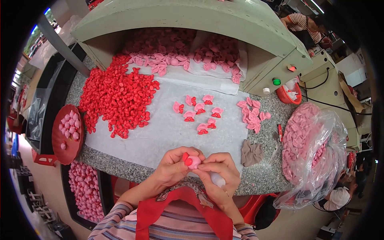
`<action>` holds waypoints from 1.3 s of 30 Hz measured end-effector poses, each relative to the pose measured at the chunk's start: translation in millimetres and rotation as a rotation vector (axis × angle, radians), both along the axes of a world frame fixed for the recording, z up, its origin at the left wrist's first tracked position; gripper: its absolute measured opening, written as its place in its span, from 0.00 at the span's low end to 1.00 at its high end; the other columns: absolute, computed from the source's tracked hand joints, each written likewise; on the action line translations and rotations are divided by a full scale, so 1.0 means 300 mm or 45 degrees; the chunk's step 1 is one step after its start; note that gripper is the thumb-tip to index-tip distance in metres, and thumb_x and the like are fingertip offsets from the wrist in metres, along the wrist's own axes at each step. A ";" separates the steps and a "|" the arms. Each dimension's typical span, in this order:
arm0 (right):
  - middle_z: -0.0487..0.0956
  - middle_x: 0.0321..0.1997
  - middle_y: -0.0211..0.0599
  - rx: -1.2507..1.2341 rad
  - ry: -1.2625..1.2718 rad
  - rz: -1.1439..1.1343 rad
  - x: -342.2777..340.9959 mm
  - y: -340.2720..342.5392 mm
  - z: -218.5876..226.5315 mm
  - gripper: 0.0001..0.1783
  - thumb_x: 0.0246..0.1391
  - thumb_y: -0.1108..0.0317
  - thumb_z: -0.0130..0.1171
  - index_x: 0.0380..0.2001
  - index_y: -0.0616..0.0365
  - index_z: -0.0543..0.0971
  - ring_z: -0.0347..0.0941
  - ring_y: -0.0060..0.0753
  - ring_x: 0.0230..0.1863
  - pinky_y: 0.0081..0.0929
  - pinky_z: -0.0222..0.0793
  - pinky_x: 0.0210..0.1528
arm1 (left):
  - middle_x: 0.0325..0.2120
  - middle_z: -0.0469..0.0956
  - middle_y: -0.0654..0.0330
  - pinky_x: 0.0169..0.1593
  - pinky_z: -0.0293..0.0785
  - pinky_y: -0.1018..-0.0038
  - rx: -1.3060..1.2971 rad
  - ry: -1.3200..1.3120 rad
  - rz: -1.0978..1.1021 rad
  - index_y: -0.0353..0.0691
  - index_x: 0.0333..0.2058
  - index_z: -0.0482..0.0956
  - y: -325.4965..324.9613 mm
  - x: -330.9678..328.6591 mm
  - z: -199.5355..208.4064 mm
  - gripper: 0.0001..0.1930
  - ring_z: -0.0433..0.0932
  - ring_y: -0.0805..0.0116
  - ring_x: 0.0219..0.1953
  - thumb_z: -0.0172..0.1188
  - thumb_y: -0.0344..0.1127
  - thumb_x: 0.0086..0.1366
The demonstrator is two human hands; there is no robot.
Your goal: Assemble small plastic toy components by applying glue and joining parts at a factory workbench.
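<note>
Close to my body at the counter's near edge, my left hand (173, 167) is closed round a small rounded pink-and-red plastic piece (194, 162). The red part faces up and left. My right hand (222, 166) pinches the pink side of the same piece with thumb and forefinger. A white, rounded bottle-like thing (218, 180) is tucked in its palm, mostly hidden by the fingers. Ahead of both hands, several joined pink-and-red pieces (200, 107) lie spread on a white sheet (160, 116).
A heap of red pieces (116, 96) lies left, near a red dish (56, 150) of pink balls. Pink parts (253, 116) and a crumpled grey-brown cloth (252, 153) lie right, beside a plastic bag (320, 148) of pink parts. A metal housing (188, 18) arches over the far side.
</note>
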State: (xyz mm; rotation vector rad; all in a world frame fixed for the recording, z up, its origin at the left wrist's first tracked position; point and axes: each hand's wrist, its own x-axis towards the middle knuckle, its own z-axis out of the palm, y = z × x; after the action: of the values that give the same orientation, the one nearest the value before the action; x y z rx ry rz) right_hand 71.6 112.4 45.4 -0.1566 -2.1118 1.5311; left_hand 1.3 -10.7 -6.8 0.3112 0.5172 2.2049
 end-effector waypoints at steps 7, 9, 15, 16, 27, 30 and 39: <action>0.73 0.27 0.36 0.014 0.052 0.006 -0.006 -0.012 -0.020 0.10 0.31 0.81 0.66 0.22 0.60 0.77 0.70 0.27 0.28 0.20 0.66 0.29 | 0.39 0.68 0.52 0.45 0.67 0.73 -0.088 0.161 0.101 0.38 0.40 0.72 -0.010 -0.001 -0.005 0.11 0.69 0.66 0.41 0.56 0.31 0.57; 0.74 0.27 0.37 0.010 0.079 0.011 -0.011 -0.019 -0.033 0.10 0.31 0.81 0.65 0.22 0.60 0.77 0.71 0.28 0.28 0.20 0.67 0.29 | 0.39 0.69 0.52 0.46 0.67 0.74 -0.104 0.174 0.131 0.37 0.40 0.72 -0.017 -0.001 -0.020 0.12 0.69 0.66 0.41 0.56 0.31 0.57; 0.74 0.30 0.36 -0.025 -0.092 0.057 -0.066 -0.051 -0.159 0.12 0.33 0.81 0.63 0.27 0.61 0.77 0.71 0.27 0.27 0.20 0.67 0.29 | 0.37 0.74 0.54 0.45 0.68 0.75 -0.764 0.332 0.202 0.32 0.42 0.71 -0.129 -0.067 -0.041 0.16 0.72 0.69 0.40 0.57 0.24 0.52; 0.74 0.30 0.36 -0.023 -0.096 0.056 -0.075 -0.041 -0.170 0.12 0.33 0.81 0.63 0.27 0.61 0.77 0.71 0.27 0.27 0.20 0.67 0.29 | 0.36 0.74 0.56 0.45 0.68 0.76 -0.915 0.434 0.456 0.33 0.42 0.71 -0.174 -0.105 -0.029 0.17 0.73 0.71 0.39 0.56 0.23 0.51; 0.76 0.36 0.42 0.448 -0.466 -0.427 -0.220 0.176 -0.259 0.19 0.37 0.64 0.65 0.34 0.62 0.76 0.74 0.40 0.34 0.29 0.67 0.39 | 0.40 0.71 0.54 0.44 0.68 0.69 -3.016 0.916 1.993 0.38 0.42 0.75 -0.955 -0.446 -0.021 0.18 0.72 0.62 0.41 0.61 0.35 0.52; 0.78 0.32 0.42 0.448 -0.628 -0.497 -0.227 0.188 -0.265 0.18 0.37 0.62 0.65 0.32 0.61 0.77 0.74 0.40 0.36 0.29 0.66 0.40 | 0.40 0.72 0.54 0.49 0.64 0.69 -2.350 1.342 2.298 0.37 0.42 0.74 -0.660 -0.377 0.028 0.15 0.70 0.61 0.45 0.58 0.30 0.54; 0.75 0.20 0.28 -0.225 -0.561 -0.408 -0.153 0.219 -0.240 0.13 0.39 0.71 0.62 0.32 0.60 0.77 0.66 0.13 0.20 0.16 0.63 0.22 | 0.46 0.69 0.56 0.50 0.65 0.76 -0.835 0.479 0.465 0.33 0.48 0.68 0.174 -0.081 -0.055 0.16 0.68 0.71 0.48 0.49 0.25 0.60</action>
State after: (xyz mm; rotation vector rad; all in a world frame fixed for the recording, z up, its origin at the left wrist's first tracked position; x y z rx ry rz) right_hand 25.9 178.2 -26.5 -0.9247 -2.1271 1.5853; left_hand -23.0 41.6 -23.3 0.2896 1.5586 2.1706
